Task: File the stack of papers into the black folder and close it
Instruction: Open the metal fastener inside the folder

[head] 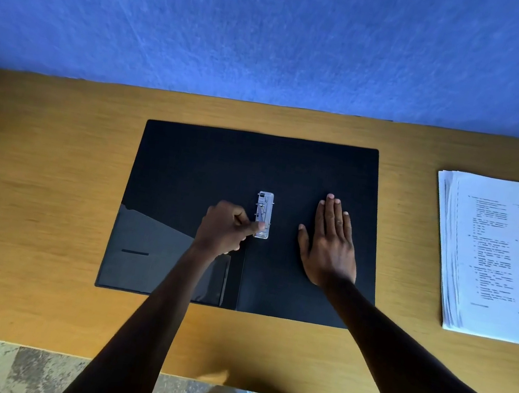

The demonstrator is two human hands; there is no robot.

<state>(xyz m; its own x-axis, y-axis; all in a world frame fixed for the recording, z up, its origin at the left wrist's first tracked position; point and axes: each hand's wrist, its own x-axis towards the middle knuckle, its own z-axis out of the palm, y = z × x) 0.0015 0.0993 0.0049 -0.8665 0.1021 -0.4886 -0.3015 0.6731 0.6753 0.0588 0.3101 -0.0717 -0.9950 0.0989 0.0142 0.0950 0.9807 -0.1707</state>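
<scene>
A blue wall (277, 29) is filling the whole upper part of the view, running down to the far edge of a wooden desk (30, 194). The desk is stretching across the full width, and a strip of patterned floor (3, 366) is showing below its near edge.

The black folder (188, 168) is lying open and flat near the middle of the desk, both covers spread out side by side. Its left cover is carrying a glossy inner pocket (147, 253) along the lower part, catching some light.

The stack of papers (499, 261) is sitting on the desk to the right of the folder, well apart from it, not yet filed. Its top sheet is showing printed text in two columns, too small to read, and the sheets beneath are fanning out slightly at the left edge.

The right hand (329, 241) is lying open and flat, palm down, on the right cover of the folder, fingers stretched toward the wall and thumb spread to the side, gripping nothing.

The left hand (226, 228) is curling closed over the left cover just beside the spine, its thumb and forefinger pinching the near end of the metal clip (264, 210).

That clip, a small silver mechanism, is sitting upright along the spine in the middle of the folder, between the two hands.
</scene>
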